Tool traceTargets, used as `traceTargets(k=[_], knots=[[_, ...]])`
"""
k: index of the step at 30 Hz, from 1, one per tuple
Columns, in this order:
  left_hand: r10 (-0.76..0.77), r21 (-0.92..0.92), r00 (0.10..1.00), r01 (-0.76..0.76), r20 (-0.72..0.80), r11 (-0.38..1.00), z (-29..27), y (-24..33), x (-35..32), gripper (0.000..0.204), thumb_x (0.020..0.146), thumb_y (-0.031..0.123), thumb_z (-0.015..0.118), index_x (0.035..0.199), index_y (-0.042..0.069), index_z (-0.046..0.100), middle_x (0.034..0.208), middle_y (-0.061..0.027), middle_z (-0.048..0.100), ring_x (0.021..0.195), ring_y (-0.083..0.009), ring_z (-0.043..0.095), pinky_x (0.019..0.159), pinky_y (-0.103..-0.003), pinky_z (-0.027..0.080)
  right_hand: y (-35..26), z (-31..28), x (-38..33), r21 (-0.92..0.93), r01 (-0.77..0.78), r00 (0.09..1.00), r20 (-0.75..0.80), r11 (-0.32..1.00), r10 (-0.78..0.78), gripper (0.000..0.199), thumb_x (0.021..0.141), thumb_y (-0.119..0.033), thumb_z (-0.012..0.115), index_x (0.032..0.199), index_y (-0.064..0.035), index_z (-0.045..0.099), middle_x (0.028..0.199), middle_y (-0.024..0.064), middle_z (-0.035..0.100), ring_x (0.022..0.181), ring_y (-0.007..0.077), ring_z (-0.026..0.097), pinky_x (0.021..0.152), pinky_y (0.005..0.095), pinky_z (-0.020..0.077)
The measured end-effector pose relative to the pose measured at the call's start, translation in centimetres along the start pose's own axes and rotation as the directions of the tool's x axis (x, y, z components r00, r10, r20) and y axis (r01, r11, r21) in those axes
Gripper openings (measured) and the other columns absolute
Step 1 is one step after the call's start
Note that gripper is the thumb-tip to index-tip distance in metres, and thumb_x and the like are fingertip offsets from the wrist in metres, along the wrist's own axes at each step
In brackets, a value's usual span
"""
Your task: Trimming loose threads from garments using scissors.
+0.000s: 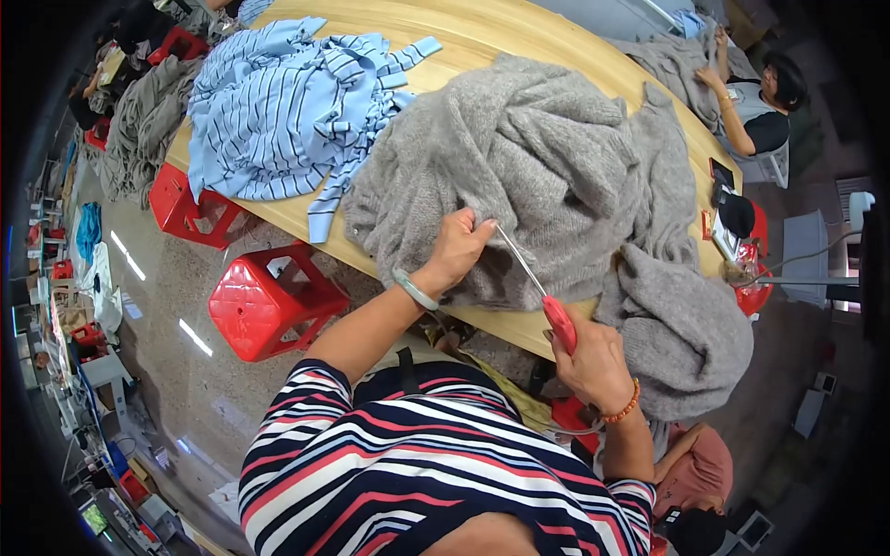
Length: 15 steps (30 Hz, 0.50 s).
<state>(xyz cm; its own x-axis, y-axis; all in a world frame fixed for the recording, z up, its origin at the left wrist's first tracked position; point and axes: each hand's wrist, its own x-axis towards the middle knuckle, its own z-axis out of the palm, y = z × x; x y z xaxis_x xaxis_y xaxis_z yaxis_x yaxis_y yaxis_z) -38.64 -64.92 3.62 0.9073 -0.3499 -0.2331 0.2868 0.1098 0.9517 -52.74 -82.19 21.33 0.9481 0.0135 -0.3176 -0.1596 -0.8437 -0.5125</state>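
A large heap of grey knitwear lies in loose folds on the table in front of me. My left hand pinches a bit of the grey knit at the heap's near side. In my right hand is a red-handled tool with a thin metal shaft, held by its handle. The shaft slants up and left, and its tip meets the knit right beside my left fingertips. What shape the tip has is too small to tell. More grey knit hangs over the table's near right edge.
Light blue garments with dark stripes are piled on the wooden table, left of the heap. Red plastic stools stand at the near left. A co-worker handles grey knit at the far right; another person is behind my right arm.
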Motion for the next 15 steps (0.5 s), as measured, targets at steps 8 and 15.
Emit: traceTargets(k=[8, 15], knots=[[-0.003, -0.244, 1.000, 0.009, 0.025, 0.970, -0.4, -0.4, 0.6, 0.009, 0.090, 0.005, 0.062, 0.097, -0.001, 0.063, 0.091, 0.0001, 0.065, 0.079, -0.0056, 0.057, 0.071, -0.023, 0.047, -0.6, -1.7, 2.5, -0.158, 0.071, 0.996, 0.071, 0.985, -0.060, 0.030, 0.083, -0.017, 0.061, 0.112, -0.0073, 0.058, 0.072, 0.0247, 0.061, 0.072, 0.0436, 0.061, 0.066, 0.0495, 0.0478], [-0.042, -0.568, 0.987, 0.123, 0.155, 0.814, -1.1, 1.3, -1.4, 0.020, 0.091, 0.006, 0.062, 0.109, 0.000, 0.061, 0.105, -0.0055, 0.066, 0.094, -0.0127, 0.062, 0.086, -0.027, 0.049, 0.5, -1.1, -3.4, -0.093, 0.036, 0.973, 0.229, 0.995, -0.014, 0.036, 0.081, -0.015, 0.062, 0.116, -0.0090, 0.057, 0.073, 0.0214, 0.062, 0.072, 0.0408, 0.062, 0.066, 0.0476, 0.0487]])
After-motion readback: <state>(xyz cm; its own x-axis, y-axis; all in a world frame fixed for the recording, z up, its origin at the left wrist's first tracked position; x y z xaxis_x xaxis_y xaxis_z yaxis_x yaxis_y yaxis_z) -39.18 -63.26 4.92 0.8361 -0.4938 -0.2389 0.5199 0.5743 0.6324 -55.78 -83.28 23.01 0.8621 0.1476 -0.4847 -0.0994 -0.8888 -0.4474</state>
